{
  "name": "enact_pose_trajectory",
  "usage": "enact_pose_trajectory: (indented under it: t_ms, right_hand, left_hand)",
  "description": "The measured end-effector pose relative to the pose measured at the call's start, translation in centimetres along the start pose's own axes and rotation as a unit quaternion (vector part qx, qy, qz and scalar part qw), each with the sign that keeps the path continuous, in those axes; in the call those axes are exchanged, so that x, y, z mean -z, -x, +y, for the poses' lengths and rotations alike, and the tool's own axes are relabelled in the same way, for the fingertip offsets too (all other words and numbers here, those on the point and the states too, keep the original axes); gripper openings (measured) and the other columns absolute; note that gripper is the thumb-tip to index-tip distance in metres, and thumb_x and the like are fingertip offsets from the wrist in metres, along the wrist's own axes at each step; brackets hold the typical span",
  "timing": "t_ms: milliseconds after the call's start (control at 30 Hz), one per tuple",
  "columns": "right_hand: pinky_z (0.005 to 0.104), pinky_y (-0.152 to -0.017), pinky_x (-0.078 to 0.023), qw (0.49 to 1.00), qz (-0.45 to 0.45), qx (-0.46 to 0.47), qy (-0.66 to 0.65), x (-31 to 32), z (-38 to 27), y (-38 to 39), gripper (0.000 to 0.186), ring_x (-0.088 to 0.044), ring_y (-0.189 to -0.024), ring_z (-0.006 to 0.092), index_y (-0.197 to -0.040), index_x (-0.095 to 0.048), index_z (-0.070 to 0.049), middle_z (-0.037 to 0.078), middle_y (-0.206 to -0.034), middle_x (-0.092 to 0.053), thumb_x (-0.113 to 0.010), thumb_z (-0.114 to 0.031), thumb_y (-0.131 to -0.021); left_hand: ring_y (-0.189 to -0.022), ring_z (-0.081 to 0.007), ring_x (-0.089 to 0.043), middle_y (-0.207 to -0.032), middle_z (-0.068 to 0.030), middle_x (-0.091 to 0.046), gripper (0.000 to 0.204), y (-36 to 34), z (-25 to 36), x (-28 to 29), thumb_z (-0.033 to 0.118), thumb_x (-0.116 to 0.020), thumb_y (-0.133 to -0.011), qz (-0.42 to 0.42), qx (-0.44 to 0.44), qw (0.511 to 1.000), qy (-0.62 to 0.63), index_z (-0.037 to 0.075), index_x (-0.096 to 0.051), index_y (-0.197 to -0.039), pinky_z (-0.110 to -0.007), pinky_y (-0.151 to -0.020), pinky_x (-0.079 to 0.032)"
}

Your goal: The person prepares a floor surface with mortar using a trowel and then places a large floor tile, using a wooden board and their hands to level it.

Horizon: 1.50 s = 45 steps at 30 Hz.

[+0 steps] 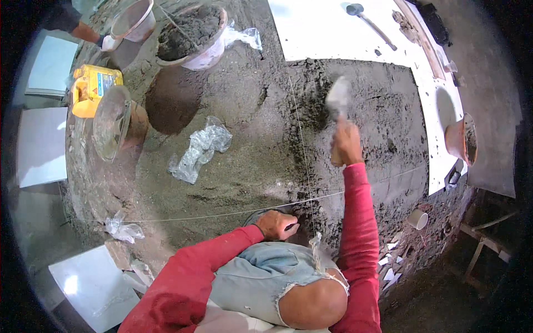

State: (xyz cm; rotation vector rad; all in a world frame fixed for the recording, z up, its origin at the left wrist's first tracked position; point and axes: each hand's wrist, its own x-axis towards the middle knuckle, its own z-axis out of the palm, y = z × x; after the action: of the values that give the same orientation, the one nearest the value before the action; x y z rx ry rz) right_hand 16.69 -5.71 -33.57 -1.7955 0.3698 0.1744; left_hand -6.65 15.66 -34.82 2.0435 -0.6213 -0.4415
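Note:
My right hand [345, 141] grips a trowel, its blurred blade [337, 97] over the rough wet mortar [388, 116] beside white tiles [305, 30]. My left hand [277, 225], fingers curled, is low near my bent knee [311, 299], next to a dark round object [258, 215] mostly hidden by it; what it holds I cannot make out. Thin strings [303, 155] cross between my hands. A crumpled clear plastic bag [200, 150] lies on the floor left of the trowel.
A mortar tub [200, 60], another bucket [133, 22], a yellow jug [83, 100] and a bucket [136, 125] stand left. Another person's hand [111, 43] reaches in upper left. A mallet [375, 28] lies on the tiles; right are a bucket [455, 139] and white cup [417, 219].

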Motion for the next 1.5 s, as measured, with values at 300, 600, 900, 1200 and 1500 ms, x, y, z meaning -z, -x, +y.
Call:
enact_pose_trajectory:
  t_ms: [300,600,900,1200,1500]
  right_hand:
    - [0.0401,-0.041,-0.047,0.976,-0.131,-0.062,0.163,-4.6,-6.4,-5.8,0.048,-0.059,-0.046,0.0236,-0.078,-0.060,0.001,0.013,-0.057,-0.058,-0.046,-0.038,-0.101]
    - [0.0547,-0.094,-0.050,0.962,-0.081,-0.010,0.262,-10.8,-4.3,-4.1,0.052,-0.061,-0.106,0.0522,-0.106,-0.065,0.008,0.035,-0.109,-0.064,-0.040,-0.038,-0.098]
    - [0.0510,-0.073,-0.053,0.972,-0.071,0.000,0.225,-4.8,-4.6,-2.3,0.052,-0.067,-0.076,0.0395,-0.090,-0.067,0.005,0.026,-0.080,-0.065,-0.048,-0.043,-0.099]
    - [0.0536,-0.074,-0.058,0.889,-0.032,0.147,0.433,-7.8,-0.7,-3.1,0.046,-0.069,-0.078,0.0473,-0.093,-0.071,-0.002,0.027,-0.087,-0.071,-0.046,-0.040,-0.099]
    - [0.0484,-0.079,-0.059,0.829,0.024,0.159,0.536,-1.2,-4.7,-9.3,0.030,-0.072,-0.091,0.0369,-0.100,-0.072,-0.011,0.019,-0.103,-0.072,-0.050,-0.031,-0.097]
  left_hand:
    - [-0.068,-0.0387,-0.065,-0.077,-0.0151,-0.067,0.025,-0.7,-0.3,0.0,0.034,-0.063,-0.088,-0.068,-0.021,0.997,-0.008,0.010,-0.065,-0.082,-0.049,-0.059,-0.052]
    - [-0.076,-0.0362,-0.067,-0.086,-0.0122,-0.067,0.024,0.4,-1.4,-1.1,0.032,-0.067,-0.082,-0.084,0.025,0.996,-0.026,0.010,-0.063,-0.090,-0.048,-0.064,-0.052]
    - [-0.074,-0.0396,-0.066,-0.082,-0.0151,-0.066,0.027,0.5,-2.3,-2.1,0.033,-0.066,-0.077,-0.081,0.032,0.995,-0.047,0.013,-0.061,-0.094,-0.051,-0.064,-0.050]
    - [-0.070,-0.0387,-0.066,-0.077,-0.0159,-0.066,0.033,-0.8,-1.3,-2.2,0.036,-0.070,-0.072,-0.081,-0.009,0.996,-0.024,0.017,-0.066,-0.099,-0.050,-0.062,-0.050]
    - [-0.077,-0.0399,-0.065,-0.083,-0.0166,-0.066,0.019,-0.2,-0.6,-1.3,0.029,-0.062,-0.084,-0.060,0.028,0.998,0.002,0.010,-0.063,-0.086,-0.049,-0.065,-0.050]
